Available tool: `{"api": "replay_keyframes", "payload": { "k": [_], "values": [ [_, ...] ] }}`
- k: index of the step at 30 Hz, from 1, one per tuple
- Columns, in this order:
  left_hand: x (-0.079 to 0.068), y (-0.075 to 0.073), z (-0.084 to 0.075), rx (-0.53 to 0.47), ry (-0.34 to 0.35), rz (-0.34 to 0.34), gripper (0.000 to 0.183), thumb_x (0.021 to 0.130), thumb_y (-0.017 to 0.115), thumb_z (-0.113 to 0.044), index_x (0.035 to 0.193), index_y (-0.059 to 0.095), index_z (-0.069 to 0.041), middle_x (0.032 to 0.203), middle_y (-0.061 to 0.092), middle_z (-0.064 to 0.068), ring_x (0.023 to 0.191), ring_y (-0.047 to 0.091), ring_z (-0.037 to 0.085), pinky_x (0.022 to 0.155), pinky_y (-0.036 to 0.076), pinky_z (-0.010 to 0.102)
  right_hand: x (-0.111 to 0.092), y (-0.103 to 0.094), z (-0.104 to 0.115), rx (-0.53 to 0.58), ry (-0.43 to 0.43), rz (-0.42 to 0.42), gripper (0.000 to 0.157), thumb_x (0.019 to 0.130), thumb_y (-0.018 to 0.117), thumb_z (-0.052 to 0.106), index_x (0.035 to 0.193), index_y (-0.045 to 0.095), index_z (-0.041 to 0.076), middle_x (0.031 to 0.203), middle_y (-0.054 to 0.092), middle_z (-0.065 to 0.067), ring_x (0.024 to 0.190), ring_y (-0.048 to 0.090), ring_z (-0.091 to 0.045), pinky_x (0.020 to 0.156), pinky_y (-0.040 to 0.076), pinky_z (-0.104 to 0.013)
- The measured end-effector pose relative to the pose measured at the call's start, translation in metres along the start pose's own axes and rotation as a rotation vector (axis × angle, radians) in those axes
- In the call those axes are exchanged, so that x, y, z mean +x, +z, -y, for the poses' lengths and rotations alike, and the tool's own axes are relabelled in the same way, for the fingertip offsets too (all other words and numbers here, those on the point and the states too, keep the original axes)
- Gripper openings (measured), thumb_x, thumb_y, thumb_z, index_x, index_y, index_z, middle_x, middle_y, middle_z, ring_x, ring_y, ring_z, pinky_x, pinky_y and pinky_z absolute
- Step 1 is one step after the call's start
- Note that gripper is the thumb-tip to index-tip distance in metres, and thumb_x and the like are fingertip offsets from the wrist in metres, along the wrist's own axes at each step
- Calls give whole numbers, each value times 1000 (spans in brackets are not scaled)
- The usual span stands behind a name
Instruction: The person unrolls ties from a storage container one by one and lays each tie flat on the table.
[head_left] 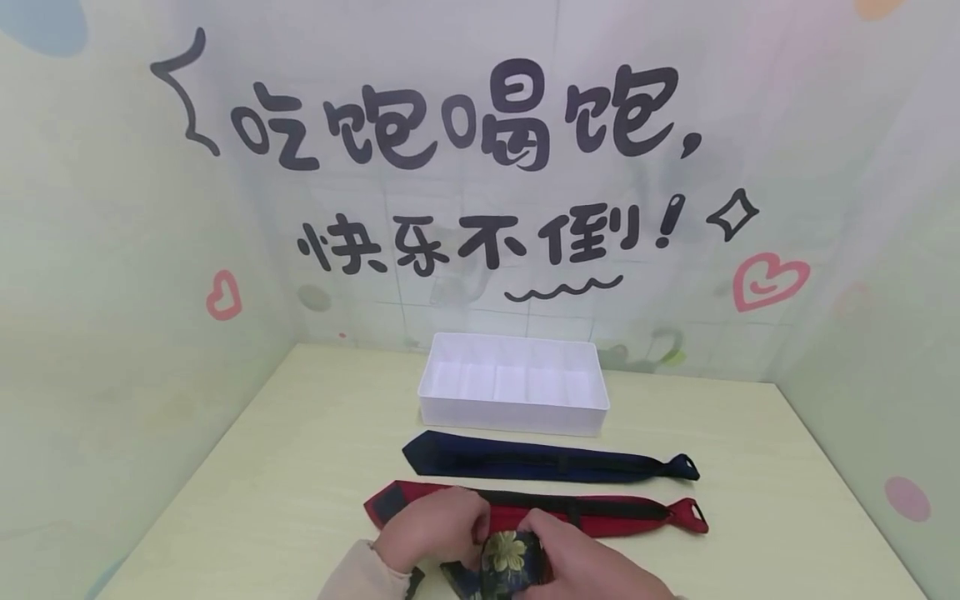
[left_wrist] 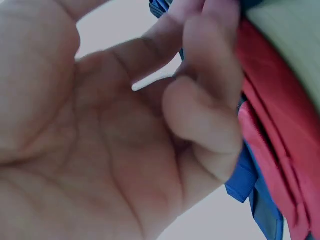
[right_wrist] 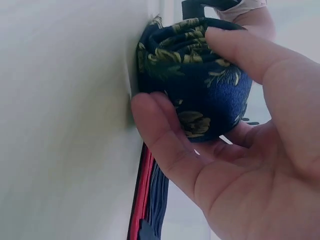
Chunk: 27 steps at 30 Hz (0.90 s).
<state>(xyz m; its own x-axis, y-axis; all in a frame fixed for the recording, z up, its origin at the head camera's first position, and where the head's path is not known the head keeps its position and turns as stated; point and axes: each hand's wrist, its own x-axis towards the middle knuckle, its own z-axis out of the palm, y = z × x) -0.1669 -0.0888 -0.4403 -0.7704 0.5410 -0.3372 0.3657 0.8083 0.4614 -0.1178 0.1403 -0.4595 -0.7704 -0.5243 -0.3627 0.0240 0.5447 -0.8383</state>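
A dark blue necktie with gold flowers (head_left: 508, 560) is rolled into a thick coil low in the head view. My right hand (head_left: 588, 562) grips the coil, thumb on one side and fingers on the other. In the right wrist view, the roll (right_wrist: 200, 85) shows its wound layers on top. My left hand (head_left: 438, 525) bends its fingers at the roll's left side; their tips reach dark blue cloth at the top edge of the left wrist view. Its ring and little fingers curl inward. Beneath the hands lies a red necktie (head_left: 622, 525), partly covered by them.
A dark blue necktie (head_left: 510, 461) lies flat beyond the red one. Farther back stands a white divided box (head_left: 513, 412), near the back wall. Printed curtain-like walls (head_left: 862, 350) enclose the pale tabletop (head_left: 247, 500) on the left, right and back.
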Motion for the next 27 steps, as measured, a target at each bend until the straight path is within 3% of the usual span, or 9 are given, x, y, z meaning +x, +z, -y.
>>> {"api": "replay_keyframes", "payload": {
  "k": [6, 12, 15, 20, 23, 27],
  "values": [
    [5, 2, 5, -20, -1, -40, 28, 71, 88, -14, 74, 61, -21, 65, 53, -8, 58, 48, 9, 58, 42, 25, 4, -2, -2, -14, -9, -41, 47, 84, 83, 27, 117, 51, 21, 110, 62, 3, 96, 63, -13, 85, 56, -29],
    [6, 2, 4, 3, -3, -42, 29, 70, 88, -14, 76, 61, -21, 67, 56, -9, 60, 49, 10, 59, 44, 25, 4, -3, 1, -108, -29, -58, 52, 84, 84, 32, 125, 52, 28, 115, 62, 10, 100, 60, -9, 90, 56, -32],
    [8, 3, 2, 22, -11, -50, 29, 69, 90, -14, 76, 62, -21, 68, 56, -9, 61, 50, 10, 60, 44, 25, 3, -4, 4, -237, -94, -66, 59, 85, 81, 41, 136, 51, 39, 121, 60, 17, 105, 55, -4, 91, 56, -30],
    [9, 5, -1, 46, -18, -56, 27, 70, 91, -15, 74, 65, -21, 64, 54, -9, 59, 49, 10, 59, 43, 26, -2, -4, 5, -469, -273, -67, 66, 91, 73, 45, 149, 42, 50, 103, 55, 18, 91, 46, 0, 70, 47, -17],
    [9, 5, -2, 56, -21, -64, 26, 70, 91, -16, 74, 66, -21, 63, 55, -9, 59, 49, 9, 59, 43, 26, -4, -3, 5, -515, -322, -75, 65, 91, 73, 42, 148, 42, 50, 98, 52, 17, 87, 44, 1, 66, 44, -15],
    [5, 6, 0, 27, -39, -86, 28, 69, 91, -16, 73, 64, -21, 66, 56, -8, 61, 50, 10, 60, 44, 26, -6, -4, 6, -514, -320, -90, 58, 91, 73, 44, 144, 48, 46, 108, 54, 19, 96, 46, 2, 76, 49, -17]
  ]
}}
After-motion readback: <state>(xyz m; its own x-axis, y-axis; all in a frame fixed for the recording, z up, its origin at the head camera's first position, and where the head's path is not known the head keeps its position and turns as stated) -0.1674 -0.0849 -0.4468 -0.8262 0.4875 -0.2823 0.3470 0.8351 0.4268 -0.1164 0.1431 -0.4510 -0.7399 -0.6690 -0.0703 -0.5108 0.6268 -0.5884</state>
